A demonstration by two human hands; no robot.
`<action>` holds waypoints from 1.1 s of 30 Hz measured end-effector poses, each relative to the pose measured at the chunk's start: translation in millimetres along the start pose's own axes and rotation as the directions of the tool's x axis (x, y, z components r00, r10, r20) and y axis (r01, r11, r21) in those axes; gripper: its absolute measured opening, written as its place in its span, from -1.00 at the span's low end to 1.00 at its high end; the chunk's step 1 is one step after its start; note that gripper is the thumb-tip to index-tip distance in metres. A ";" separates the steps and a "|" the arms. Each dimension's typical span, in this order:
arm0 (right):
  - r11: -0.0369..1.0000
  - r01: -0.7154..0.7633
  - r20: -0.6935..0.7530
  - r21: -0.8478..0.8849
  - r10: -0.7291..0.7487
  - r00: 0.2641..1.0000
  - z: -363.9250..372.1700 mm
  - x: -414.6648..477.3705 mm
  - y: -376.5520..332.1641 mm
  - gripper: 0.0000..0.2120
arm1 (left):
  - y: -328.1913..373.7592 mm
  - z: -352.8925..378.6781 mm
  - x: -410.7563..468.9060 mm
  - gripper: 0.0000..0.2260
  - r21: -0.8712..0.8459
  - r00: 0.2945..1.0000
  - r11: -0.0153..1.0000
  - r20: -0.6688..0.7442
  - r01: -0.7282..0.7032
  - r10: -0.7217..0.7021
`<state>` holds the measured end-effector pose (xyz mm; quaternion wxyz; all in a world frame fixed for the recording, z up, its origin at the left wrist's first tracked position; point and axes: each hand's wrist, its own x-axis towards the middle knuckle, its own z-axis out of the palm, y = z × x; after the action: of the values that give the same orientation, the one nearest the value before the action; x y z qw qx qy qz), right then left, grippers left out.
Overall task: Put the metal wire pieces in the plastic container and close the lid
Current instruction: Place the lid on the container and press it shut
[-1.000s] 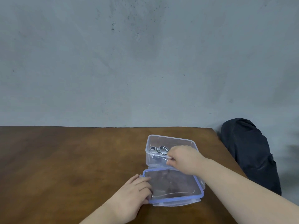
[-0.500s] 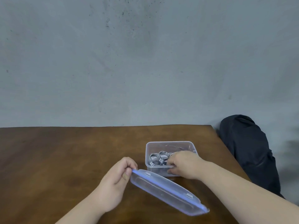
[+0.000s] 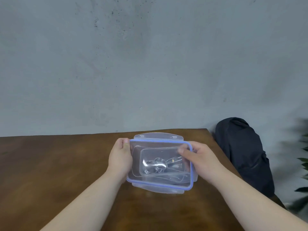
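Here, clear blue-rimmed lid (image 3: 160, 147), wire pieces (image 3: 156, 165) beneath

Bare grey wall behind a brown wooden surface

A grey wall (image 3: 150, 64), plaster-like and marked with dark specks and faint scuffs, is seen across the whole upper part of the view, evenly and softly lit. Below it a brown wooden surface (image 3: 50, 164) with a mottled, slightly glossy finish is met along a straight back edge; its far right corner is seen ahead and to the right of both grips. Just past that corner, against the wall, a dark rounded bag-like object (image 3: 241, 155) is set, its exact kind not to be told. At the far right edge, blurred green leaves (image 3: 301, 164) of a plant are partly seen.
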<state>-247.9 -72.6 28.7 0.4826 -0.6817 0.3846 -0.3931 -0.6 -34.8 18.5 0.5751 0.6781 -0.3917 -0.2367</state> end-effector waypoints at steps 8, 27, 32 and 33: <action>0.967 -0.220 -0.311 -0.129 0.171 0.935 -11.3 49.5 43.6 -0.64 | -21.9 8.8 26.0 -0.81 0.064 0.964 0.992 0.238 0.111 -0.123; 0.848 -0.437 -0.411 -0.300 0.298 0.862 -19.6 78.9 83.1 -0.85 | -36.8 46.4 50.8 -0.76 0.457 0.970 0.890 0.214 0.008 -0.119; 0.844 -0.439 -0.403 -0.308 0.302 0.864 -23.1 82.2 79.7 -0.77 | -33.7 48.8 56.1 -0.79 0.537 0.975 0.841 0.215 -0.074 -0.051; 0.842 -0.441 -0.401 -0.312 0.304 0.864 -23.2 82.6 79.1 -0.77 | -33.4 49.0 57.0 -0.78 0.546 0.975 0.834 0.217 -0.080 -0.049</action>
<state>-247.7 -174.4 -28.5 0.3307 -0.5979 0.6587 -0.3150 3.4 -108.7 -17.5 0.3100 0.7809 -0.5105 -0.1833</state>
